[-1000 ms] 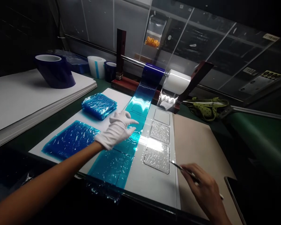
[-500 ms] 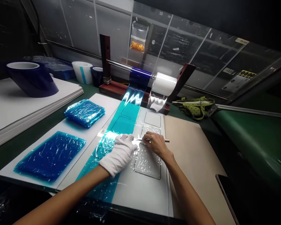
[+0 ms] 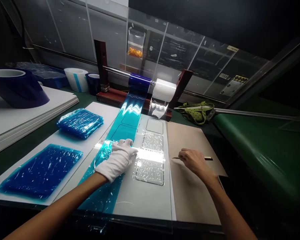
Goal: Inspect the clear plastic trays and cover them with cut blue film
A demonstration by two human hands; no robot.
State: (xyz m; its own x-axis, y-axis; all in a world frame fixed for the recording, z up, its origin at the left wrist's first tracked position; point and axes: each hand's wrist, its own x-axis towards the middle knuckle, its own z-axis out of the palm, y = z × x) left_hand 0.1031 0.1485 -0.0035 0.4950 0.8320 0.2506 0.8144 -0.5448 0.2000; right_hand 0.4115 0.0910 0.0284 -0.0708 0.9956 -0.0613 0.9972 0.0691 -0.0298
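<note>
My left hand (image 3: 118,158), in a white glove, rests on the right edge of the blue film strip (image 3: 122,130), its fingers bent and drawn together; what they hold, if anything, is hidden. The strip runs down from a dark blue roll (image 3: 139,81). Beside it on the white board lies clear film (image 3: 150,170) over outlined rectangles, with a bright glare across it. My bare right hand (image 3: 193,160) is closed around a thin pen-like tool (image 3: 208,158) above the brown board (image 3: 190,193), its pointed tip toward the left.
Two stacks of blue film pieces, a flat one (image 3: 41,171) and a glossy one (image 3: 80,122), lie at the left. Behind stand a white roll (image 3: 165,90) on a dark red stand (image 3: 101,63) and a large blue roll (image 3: 20,90). A green pouch (image 3: 196,111) lies at the back right.
My right hand has moved right with the tool, from the clear film to over the brown board. My left hand stays at the blue strip. The whole view has shifted.
</note>
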